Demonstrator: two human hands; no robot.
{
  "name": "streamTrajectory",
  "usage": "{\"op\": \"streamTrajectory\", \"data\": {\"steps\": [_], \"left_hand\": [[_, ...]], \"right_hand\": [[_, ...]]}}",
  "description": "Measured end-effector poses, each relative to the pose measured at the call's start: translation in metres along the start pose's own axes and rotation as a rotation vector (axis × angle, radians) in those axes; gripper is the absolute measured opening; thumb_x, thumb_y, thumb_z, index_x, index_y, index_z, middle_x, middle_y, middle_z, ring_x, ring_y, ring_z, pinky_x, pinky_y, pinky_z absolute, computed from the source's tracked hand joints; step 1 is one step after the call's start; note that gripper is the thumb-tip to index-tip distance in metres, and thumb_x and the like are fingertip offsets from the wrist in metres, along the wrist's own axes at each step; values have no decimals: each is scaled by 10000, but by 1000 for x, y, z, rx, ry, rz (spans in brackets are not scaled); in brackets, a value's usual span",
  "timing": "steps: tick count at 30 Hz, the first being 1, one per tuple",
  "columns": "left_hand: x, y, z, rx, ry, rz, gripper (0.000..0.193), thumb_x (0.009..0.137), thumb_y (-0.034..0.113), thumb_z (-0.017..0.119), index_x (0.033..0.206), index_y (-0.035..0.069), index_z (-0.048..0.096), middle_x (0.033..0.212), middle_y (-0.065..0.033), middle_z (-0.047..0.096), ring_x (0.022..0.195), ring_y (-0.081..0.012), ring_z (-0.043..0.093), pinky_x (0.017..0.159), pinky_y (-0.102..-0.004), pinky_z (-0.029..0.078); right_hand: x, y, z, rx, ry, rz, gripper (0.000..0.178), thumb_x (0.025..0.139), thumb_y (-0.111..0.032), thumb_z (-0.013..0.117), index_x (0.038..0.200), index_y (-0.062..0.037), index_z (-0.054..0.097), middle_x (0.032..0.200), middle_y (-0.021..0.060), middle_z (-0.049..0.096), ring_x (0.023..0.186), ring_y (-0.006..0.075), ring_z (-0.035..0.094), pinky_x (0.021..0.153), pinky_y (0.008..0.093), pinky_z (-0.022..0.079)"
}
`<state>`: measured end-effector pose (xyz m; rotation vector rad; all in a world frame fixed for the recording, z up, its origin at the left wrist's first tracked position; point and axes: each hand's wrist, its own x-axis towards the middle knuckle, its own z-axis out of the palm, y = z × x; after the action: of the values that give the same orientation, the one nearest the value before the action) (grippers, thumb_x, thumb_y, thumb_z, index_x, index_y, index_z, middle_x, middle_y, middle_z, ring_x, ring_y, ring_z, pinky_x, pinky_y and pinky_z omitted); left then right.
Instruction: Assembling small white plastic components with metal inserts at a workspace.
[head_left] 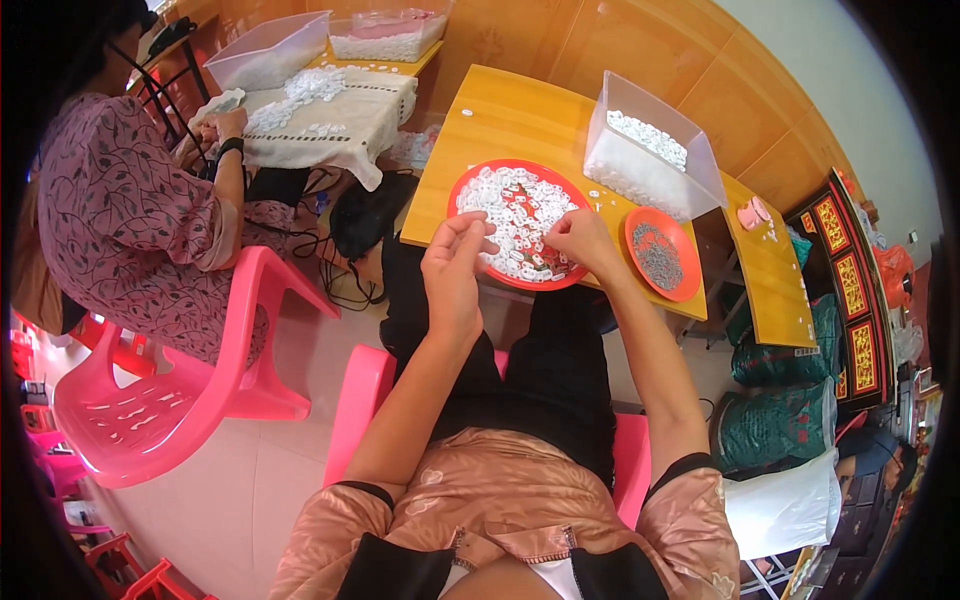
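A red round plate (470, 181) full of small white oval plastic pieces (500, 190) sits at the near edge of the yellow table in front of me. Over its left rim, my left hand (457, 265) is raised with its fingers curled toward the thumb; what they hold is too small to make out. At the plate's right side, my right hand (585, 242) pinches thumb and forefinger together just above the white pieces. Anything between those fingertips is hidden. Right of that forearm, an orange-red dish (690, 285) holds many small grey metal-looking bits (658, 262).
A clear plastic bin (650, 180) of white pieces stands on the yellow table (530, 115), behind the dish. At left, another person (150, 200) works at a cloth-covered table (350, 115) beside a pink chair (150, 425). Dark green sacks (770, 430) lie at right.
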<state>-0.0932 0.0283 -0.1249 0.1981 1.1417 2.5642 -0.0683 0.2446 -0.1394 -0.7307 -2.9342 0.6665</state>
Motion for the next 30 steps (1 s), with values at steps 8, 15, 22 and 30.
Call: {"op": "streamTrajectory", "data": {"steps": [8,15,22,30], "left_hand": [[-33,-40,23,129,-239,-437,175,892,176,553,1018,61,598,887,6,629,720,-31,556,551,-151,409],[-88,-59,35,319,-1554,-424,243,874,203,505,1028,37,594,995,-92,605,959,-240,564,863,-328,421],[-93,-30,31,533,-1664,-50,258,863,220,521,978,4,604,891,-116,612,850,-240,590,737,-326,454],[-95,-33,44,682,-1638,-224,369,866,322,506,831,-30,612,707,-141,620,651,-248,604,606,-329,463]], "right_hand": [[-75,-78,-46,827,234,-209,111,698,-101,664,772,-34,615,574,-10,546,561,49,517,520,217,424],[-188,-149,-22,838,-27,-737,106,749,8,643,811,-38,569,782,33,619,538,11,480,466,167,368],[-211,-157,-6,944,-364,-688,109,765,-3,642,839,-30,566,843,55,642,588,24,517,498,176,400],[-213,-160,4,939,-401,-668,103,768,-2,618,846,-26,555,662,5,538,551,37,473,471,195,380]]}}
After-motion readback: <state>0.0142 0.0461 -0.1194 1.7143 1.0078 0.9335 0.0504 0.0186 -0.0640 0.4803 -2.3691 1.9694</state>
